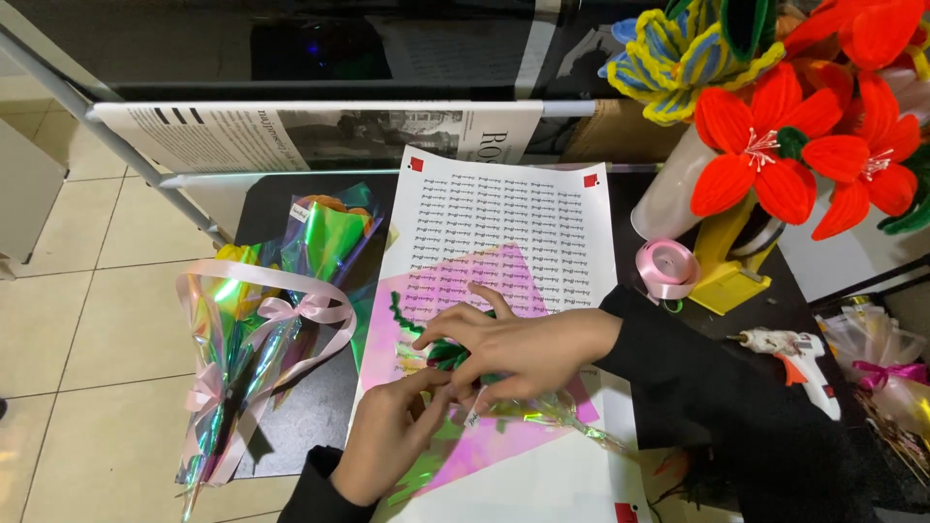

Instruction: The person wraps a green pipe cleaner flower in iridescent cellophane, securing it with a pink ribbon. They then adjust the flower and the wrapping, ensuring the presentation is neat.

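Note:
My right hand (518, 347) lies over a green pipe-cleaner flower (438, 351) wrapped in clear iridescent cellophane, pressing it down on a pink iridescent sheet (484, 281). My left hand (392, 436) comes up from below and pinches the cellophane edge beside the flower with its fingertips. The wrapped stem (572, 426) runs off to the right under my right hand. Both lie on a white printed paper sheet (513, 208). Black sleeves cover both arms.
Wrapped small bouquets with pink ribbon bows (262, 329) lie at the left on the black table (310, 412). A pink ribbon roll (666, 268), a glue gun (799, 360) and red and blue pipe-cleaner flowers (775, 145) stand at right. Newspaper sheets (310, 136) hang on a rail behind.

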